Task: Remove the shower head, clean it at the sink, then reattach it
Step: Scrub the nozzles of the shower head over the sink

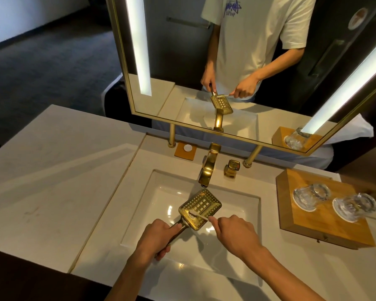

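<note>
- Left hand (155, 237): fingers curled tight round the gold handle of the shower head (199, 206), thumb laid along the top of the handle toward the plate.
- Right hand (232, 232): fingertips bunched together and pinched on the near end of a slim white toothbrush (199, 215); bristle end pressed on the near left corner of the spray plate.
- Shower head: held in the air over the white sink (237, 216), touching neither basin nor counter, just near of the gold faucet (207, 170).
- Orientation: long axis running from near left, where the handle sat in the grip, to far right, where the plate ended close under the spout. Plate tipped face up toward the camera, rows of nozzle holes plainly showing.
- Progress, judged from the scene: removal clearly done, since no hose was seen on the handle and the head was at the basin. Cleaning under way, with only one corner under the brush.
- Left to do, as a guess: brushing the rest of the plate, rinsing, then carrying it back and reattaching. No running water visible from the spout.
- Outward from there: gold tap handle (232, 168) right of the faucet; wooden tray (317, 224) at far right carrying two upturned glasses (334, 200); small orange coaster (185, 149) left of the faucet base.
- Mirror (226, 61) beyond, repeating the same grip and brush from the front.
</note>
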`<state>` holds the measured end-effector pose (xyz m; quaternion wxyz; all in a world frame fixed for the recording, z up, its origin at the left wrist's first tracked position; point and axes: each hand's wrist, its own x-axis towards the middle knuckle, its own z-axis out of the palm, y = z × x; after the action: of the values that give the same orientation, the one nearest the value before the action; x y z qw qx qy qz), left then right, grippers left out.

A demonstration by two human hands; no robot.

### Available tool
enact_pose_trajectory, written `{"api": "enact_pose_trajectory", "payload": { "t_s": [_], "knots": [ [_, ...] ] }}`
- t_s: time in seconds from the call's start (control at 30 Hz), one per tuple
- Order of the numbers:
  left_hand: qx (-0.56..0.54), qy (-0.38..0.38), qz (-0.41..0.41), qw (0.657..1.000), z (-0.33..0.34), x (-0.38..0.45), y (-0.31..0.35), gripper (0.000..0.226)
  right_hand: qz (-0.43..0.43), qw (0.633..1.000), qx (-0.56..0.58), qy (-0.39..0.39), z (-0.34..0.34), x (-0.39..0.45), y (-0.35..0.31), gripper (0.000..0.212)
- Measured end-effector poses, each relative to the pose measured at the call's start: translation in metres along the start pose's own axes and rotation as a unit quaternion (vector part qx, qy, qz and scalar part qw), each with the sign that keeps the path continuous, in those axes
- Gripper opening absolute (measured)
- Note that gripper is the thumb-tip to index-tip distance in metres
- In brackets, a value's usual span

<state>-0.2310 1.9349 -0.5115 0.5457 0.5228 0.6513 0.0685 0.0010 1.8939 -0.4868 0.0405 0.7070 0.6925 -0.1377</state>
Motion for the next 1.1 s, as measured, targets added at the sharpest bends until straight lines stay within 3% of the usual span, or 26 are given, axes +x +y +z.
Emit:
{"api": "enact_pose_trajectory", "payload": {
  "t_s": [0.13, 0.37, 0.9, 1.1],
  "knots": [
    [-0.008, 0.0, -0.001, 1.0, -0.001, 0.002, 0.0, 0.054, -0.022, 1.0, 0.01, 0.0, 0.014, -0.013, -0.009, 0.059],
    [-0.03, -0.002, -0.004, 1.0, -0.001, 0.003, -0.001, 0.052, 0.021, 0.999, 0.017, 0.024, 0.012, -0.007, -0.01, 0.056],
    [-0.046, -0.005, -0.015, 0.999, -0.002, 0.003, 0.0, 0.052, -0.036, 0.999, -0.013, 0.013, 0.015, -0.025, -0.006, 0.055],
    [-0.062, -0.001, -0.019, 0.998, -0.005, 0.002, 0.007, 0.052, -0.012, 1.0, 0.012, 0.023, 0.014, -0.021, -0.006, 0.056]
  ]
}}
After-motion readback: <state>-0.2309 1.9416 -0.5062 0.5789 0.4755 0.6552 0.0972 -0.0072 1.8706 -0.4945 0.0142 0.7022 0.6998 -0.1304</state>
